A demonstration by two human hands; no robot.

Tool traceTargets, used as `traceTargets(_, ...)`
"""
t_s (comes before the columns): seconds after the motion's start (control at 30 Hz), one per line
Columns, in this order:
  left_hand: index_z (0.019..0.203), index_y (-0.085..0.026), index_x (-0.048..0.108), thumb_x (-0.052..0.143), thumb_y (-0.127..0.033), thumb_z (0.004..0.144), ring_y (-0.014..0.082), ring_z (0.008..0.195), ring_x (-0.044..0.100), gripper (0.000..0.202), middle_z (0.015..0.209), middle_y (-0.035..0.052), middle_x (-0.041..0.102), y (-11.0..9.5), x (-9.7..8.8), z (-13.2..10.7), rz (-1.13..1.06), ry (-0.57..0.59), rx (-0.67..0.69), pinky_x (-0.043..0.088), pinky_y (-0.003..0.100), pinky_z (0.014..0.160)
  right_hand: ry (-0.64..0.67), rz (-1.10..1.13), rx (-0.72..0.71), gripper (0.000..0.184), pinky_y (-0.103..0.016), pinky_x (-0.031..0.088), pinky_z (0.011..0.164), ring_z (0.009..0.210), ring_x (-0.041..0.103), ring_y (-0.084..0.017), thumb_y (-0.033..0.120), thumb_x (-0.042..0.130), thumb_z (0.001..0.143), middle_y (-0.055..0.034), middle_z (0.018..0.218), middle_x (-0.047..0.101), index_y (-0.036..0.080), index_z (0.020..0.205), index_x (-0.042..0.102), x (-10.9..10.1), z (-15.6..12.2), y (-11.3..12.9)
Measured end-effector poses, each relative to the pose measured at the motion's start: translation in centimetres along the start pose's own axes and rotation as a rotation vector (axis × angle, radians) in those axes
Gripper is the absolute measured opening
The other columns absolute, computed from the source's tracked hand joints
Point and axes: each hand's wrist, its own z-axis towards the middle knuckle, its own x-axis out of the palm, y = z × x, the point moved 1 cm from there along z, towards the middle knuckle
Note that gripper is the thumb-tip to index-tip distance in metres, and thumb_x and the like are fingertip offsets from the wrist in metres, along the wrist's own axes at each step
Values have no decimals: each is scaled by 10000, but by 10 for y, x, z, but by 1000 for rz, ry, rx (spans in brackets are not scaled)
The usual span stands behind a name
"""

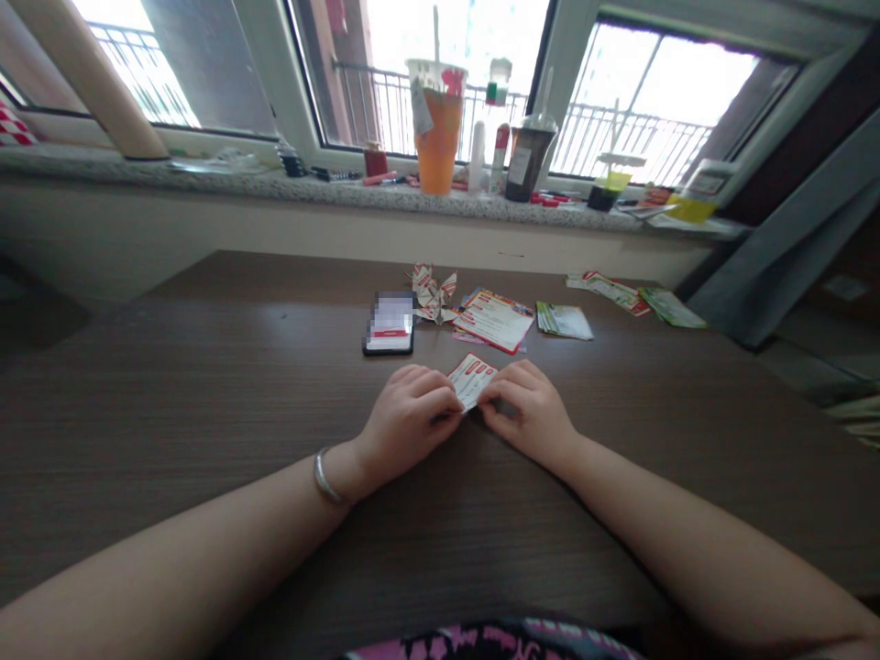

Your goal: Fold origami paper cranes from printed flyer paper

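A small folded piece of red-and-white printed paper (pixel 471 378) lies on the brown wooden table (pixel 206 403), pinched from both sides. My left hand (pixel 405 417) has its fingers curled on the paper's left edge, with a silver bangle (pixel 325 478) at the wrist. My right hand (pixel 526 408) is closed on the paper's right edge. Both hands rest on the tabletop near the middle.
Beyond the hands lie a phone (pixel 390 323), a folded paper crane (pixel 433 295), a red-and-white leaflet (pixel 493 319) and more leaflets (pixel 564 321) to the right. The windowsill (pixel 275 186) holds an orange drink cup (pixel 437 126), a dark drink cup (pixel 528 158) and small bottles.
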Motion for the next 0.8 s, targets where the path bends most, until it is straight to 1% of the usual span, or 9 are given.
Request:
traceTargets(0.13, 697, -200, 596, 606, -179, 837, 151, 728, 536, 142, 741, 6, 645, 0, 0, 0, 24, 12, 28, 427, 309, 740, 5, -24, 10, 93, -342, 478, 762, 807, 570, -187, 132, 615, 792, -26, 806, 665, 223, 775, 628, -1, 1, 2)
traceTargets(0.23, 690, -199, 594, 611, -180, 839, 149, 729, 539, 151, 741, 5, 648, 0, 0, 0, 10, 0, 33, 428, 311, 747, 2, -35, 22, 96, -341, 480, 750, 794, 574, -188, 130, 616, 786, -25, 785, 663, 219, 754, 623, -1, 2, 1)
traceTargets(0.37, 706, -202, 613, 626, -198, 846, 150, 735, 555, 141, 755, 9, 658, 2, -1, 0, -6, -4, 14, 432, 310, 746, 20, -38, 23, 102, -336, 484, 746, 783, 582, -184, 129, 610, 787, -26, 769, 662, 220, 743, 624, -2, 2, -1)
traceTargets(0.47, 750, -206, 638, 632, -223, 855, 150, 754, 570, 107, 801, 16, 663, 3, -1, -1, -31, 8, -19, 442, 310, 749, 19, -42, 18, 99, -332, 486, 747, 787, 585, -183, 134, 604, 794, -29, 783, 667, 219, 749, 630, -2, 1, -2)
traceTargets(0.57, 795, -205, 653, 652, -187, 829, 160, 786, 572, 38, 844, 25, 644, 6, 1, -3, -87, 10, -87, 455, 313, 750, 12, -56, 40, 100, -329, 486, 740, 777, 584, -182, 138, 602, 793, -32, 774, 661, 216, 739, 632, -2, -1, -4)
traceTargets(0.7, 833, -204, 677, 646, -97, 787, 178, 883, 568, 120, 918, 43, 607, 16, 5, -6, -172, -13, -252, 476, 326, 790, 1, -43, 79, 101, -328, 487, 739, 780, 584, -185, 129, 607, 775, -30, 773, 649, 218, 730, 623, -2, -3, -10)
traceTargets(0.8, 857, -214, 702, 643, -118, 792, 173, 895, 569, 130, 927, 42, 589, 24, 7, -7, -253, -16, -347, 487, 332, 812, -7, -34, 103, 111, -322, 487, 731, 784, 584, -186, 117, 608, 757, -25, 771, 644, 223, 724, 614, -1, -3, -12)
